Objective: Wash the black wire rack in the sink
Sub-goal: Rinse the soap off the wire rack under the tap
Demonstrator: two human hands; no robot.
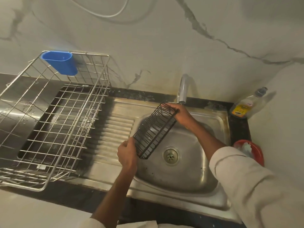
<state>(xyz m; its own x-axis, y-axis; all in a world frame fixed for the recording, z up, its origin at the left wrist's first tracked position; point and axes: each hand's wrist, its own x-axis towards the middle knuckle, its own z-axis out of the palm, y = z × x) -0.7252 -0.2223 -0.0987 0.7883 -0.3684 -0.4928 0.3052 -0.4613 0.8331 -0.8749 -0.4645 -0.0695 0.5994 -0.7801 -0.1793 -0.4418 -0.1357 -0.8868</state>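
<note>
Steel sink [212, 181]: rack [154, 130] held above the sink. L hand [127, 152] & R hand [179, 113] grip its ends. Likely light, stiff, slippery wet.

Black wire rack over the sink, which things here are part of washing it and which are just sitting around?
Part of the job:
black wire rack, held over the basin
left hand, gripping its near end
right hand, gripping its far end
sink
tap
dish soap bottle, possibly

Just lying about:
steel dish basket
blue cup hung on it
red bowl
</note>
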